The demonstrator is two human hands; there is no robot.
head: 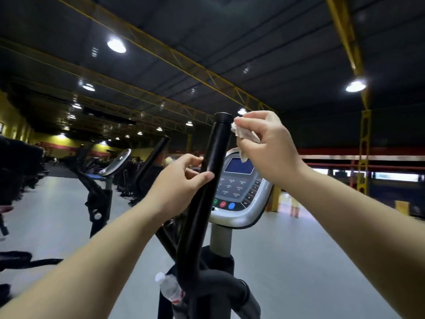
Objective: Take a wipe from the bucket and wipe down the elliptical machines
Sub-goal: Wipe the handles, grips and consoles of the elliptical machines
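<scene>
A black handlebar (215, 148) of the elliptical machine rises in the middle of the head view. My left hand (181, 180) grips it about halfway up, thumb across the front. My right hand (269, 143) pinches a crumpled white wipe (243, 135) just right of the bar's top end, close to it. Behind the bar sits the silver console (243, 194) with a blue screen and coloured buttons. No bucket is in view.
A clear water bottle (171, 291) sits in the holder low on the frame. More ellipticals (110, 178) stand in a row to the left. Grey floor (299, 261) spreads to the right, with yellow steel columns (364, 153) beyond.
</scene>
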